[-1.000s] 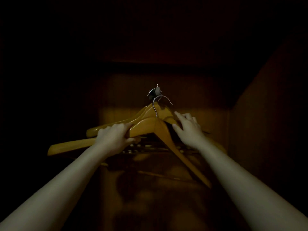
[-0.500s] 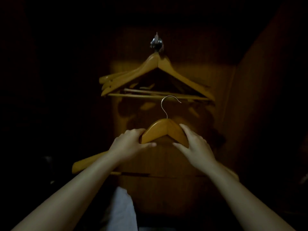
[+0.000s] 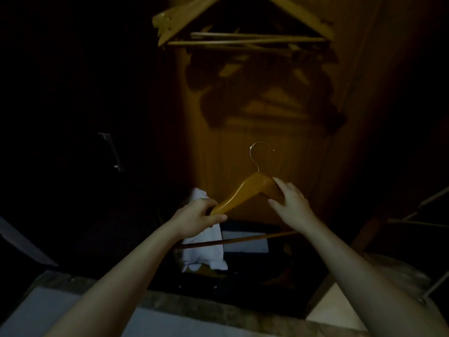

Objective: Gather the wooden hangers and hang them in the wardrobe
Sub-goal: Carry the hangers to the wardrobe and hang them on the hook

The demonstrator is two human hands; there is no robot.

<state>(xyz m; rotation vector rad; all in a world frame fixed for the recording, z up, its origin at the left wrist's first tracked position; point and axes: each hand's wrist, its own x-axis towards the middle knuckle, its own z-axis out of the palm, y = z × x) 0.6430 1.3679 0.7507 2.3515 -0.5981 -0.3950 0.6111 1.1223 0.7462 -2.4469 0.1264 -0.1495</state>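
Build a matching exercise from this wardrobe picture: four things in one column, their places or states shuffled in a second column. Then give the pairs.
Things
1. left hand
2. right hand
3. hung hangers
4. white cloth

Places or states
A. lies low down, below the left hand
B. grips the held hanger on its lower, left arm
C. hang at the top of the view
D. holds the held hanger just right of its peak

Pairs: 1-B, 2-D, 3-C, 4-A
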